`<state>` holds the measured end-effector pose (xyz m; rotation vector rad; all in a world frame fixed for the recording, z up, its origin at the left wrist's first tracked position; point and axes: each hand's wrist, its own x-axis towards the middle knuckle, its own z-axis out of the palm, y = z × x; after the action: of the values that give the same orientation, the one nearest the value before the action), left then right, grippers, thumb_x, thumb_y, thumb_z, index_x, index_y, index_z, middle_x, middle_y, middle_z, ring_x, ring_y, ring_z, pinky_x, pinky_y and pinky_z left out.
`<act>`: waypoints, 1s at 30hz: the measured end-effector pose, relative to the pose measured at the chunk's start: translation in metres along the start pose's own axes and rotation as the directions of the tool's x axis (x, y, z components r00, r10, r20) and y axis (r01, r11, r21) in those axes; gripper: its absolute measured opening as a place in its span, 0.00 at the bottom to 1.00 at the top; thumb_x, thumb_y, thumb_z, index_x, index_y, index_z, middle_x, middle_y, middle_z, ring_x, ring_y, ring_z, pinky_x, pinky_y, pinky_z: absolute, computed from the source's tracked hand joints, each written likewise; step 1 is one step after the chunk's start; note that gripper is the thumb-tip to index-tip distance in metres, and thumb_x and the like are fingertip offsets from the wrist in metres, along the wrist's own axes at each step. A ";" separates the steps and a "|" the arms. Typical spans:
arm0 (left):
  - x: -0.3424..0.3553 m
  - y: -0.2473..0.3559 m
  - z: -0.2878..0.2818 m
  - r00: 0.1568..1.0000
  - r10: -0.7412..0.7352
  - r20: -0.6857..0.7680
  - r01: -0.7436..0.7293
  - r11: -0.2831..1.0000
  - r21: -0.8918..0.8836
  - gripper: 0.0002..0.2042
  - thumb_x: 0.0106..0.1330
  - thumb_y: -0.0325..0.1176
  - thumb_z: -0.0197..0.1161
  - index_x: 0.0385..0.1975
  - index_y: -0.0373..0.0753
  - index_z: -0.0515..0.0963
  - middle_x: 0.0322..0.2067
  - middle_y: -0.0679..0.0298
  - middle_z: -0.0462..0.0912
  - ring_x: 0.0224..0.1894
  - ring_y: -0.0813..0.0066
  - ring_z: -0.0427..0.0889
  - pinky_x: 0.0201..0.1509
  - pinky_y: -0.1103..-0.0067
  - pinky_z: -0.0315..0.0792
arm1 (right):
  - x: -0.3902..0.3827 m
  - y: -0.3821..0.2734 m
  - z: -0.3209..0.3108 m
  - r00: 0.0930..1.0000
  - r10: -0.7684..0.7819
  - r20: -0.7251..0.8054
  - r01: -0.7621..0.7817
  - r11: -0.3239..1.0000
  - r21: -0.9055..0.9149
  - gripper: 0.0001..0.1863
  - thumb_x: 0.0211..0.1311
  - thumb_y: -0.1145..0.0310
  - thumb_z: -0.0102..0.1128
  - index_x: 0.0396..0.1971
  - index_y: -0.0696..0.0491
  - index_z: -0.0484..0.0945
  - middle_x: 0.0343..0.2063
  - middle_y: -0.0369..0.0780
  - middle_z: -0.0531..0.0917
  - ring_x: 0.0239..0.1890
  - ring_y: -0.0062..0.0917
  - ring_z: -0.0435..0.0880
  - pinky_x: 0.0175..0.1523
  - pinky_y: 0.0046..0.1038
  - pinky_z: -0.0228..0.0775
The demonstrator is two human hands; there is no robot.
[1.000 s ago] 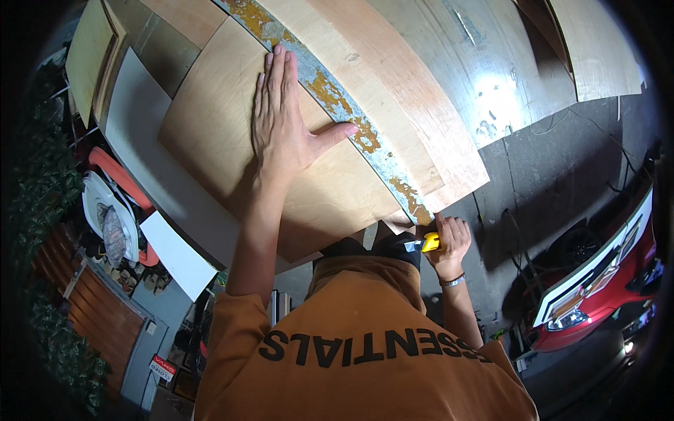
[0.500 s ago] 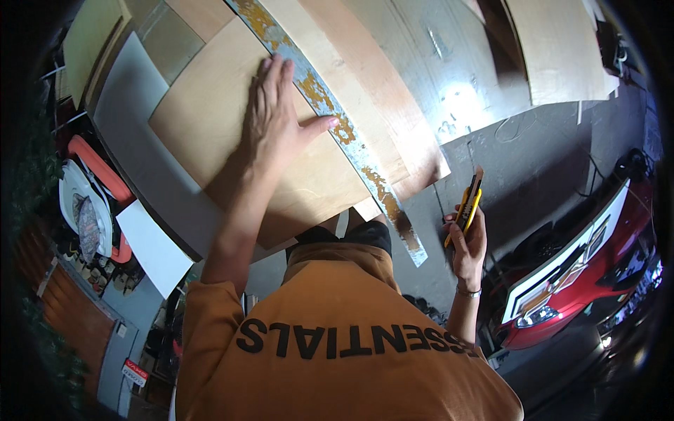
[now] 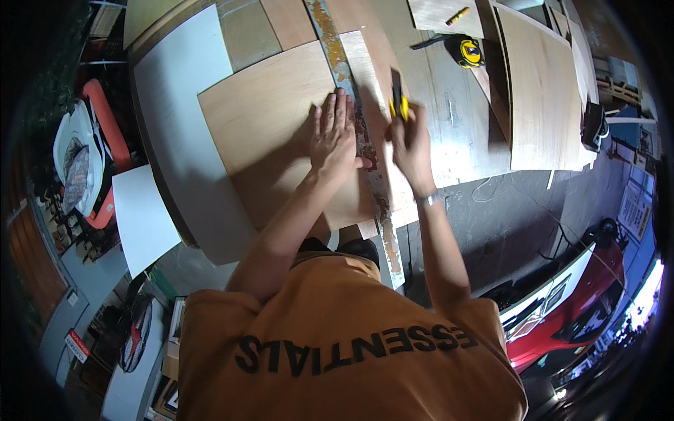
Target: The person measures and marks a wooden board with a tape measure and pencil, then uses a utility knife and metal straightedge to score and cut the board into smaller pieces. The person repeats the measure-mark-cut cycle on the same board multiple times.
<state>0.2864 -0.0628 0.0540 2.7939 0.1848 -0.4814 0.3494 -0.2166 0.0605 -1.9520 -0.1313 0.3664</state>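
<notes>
A thin plywood sheet (image 3: 263, 116) lies on the worktable, and a long worn metal straightedge (image 3: 377, 186) with rusty patches runs along its right side. My left hand (image 3: 335, 144) lies flat with fingers stretched, fingertips at the straightedge and thumb out across it. Just right of the straightedge, my right hand (image 3: 412, 144) grips a yellow and black utility knife (image 3: 399, 107), its blade end pointing away from me. The knife is over the lighter wood strip (image 3: 360, 63); whether its tip touches the wood I cannot tell.
A yellow tape measure (image 3: 465, 51) and a marker (image 3: 458, 16) lie at the far right of the table. Upright wood panels (image 3: 542, 91) stand beyond them. White sheets (image 3: 184, 91) lie at left. A red car (image 3: 572, 309) is at the lower right.
My right hand has brought the knife from beside the table up and over the wood, near the straightedge. My left hand remains on the plywood and straightedge. The whole view has shifted.
</notes>
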 end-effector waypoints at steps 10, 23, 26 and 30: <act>-0.005 -0.006 0.002 0.997 0.034 -0.069 -0.040 0.994 -0.098 0.71 0.38 0.65 0.77 0.77 0.30 0.44 0.78 0.48 0.47 0.80 0.54 0.49 0.82 0.54 0.37 | 0.142 -0.034 0.074 0.982 -0.128 0.141 0.189 0.745 -0.640 0.20 0.74 0.60 0.46 0.54 0.60 0.72 0.30 0.59 0.85 0.36 0.54 0.87 0.44 0.51 0.79; -0.006 -0.008 0.009 0.987 0.044 -0.154 -0.072 0.981 -0.182 0.70 0.36 0.61 0.80 0.77 0.29 0.46 0.78 0.49 0.47 0.79 0.52 0.50 0.80 0.53 0.45 | 0.140 -0.025 0.081 0.966 -0.208 0.156 0.259 0.722 -0.642 0.14 0.71 0.63 0.50 0.45 0.54 0.82 0.22 0.53 0.85 0.22 0.43 0.87 0.36 0.44 0.83; -0.005 -0.008 0.011 0.980 0.041 -0.197 -0.080 0.979 -0.190 0.71 0.33 0.61 0.81 0.77 0.31 0.48 0.78 0.52 0.48 0.79 0.55 0.51 0.81 0.52 0.42 | 0.135 -0.023 0.081 0.981 -0.151 0.125 0.196 0.769 -0.609 0.14 0.71 0.63 0.52 0.46 0.54 0.83 0.23 0.53 0.85 0.23 0.43 0.88 0.36 0.45 0.83; -0.004 -0.009 0.014 0.996 0.004 -0.088 -0.022 0.979 -0.202 0.71 0.33 0.60 0.82 0.78 0.33 0.47 0.79 0.53 0.47 0.80 0.55 0.47 0.83 0.52 0.37 | 0.083 -0.018 0.066 0.988 -0.080 0.131 0.146 0.762 -0.631 0.16 0.71 0.61 0.55 0.51 0.54 0.82 0.26 0.56 0.84 0.27 0.49 0.87 0.37 0.47 0.81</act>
<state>0.2765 -0.0591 0.0401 2.6154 0.2217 -0.3178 0.4082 -0.1298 0.0375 -2.5901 -0.4934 0.3643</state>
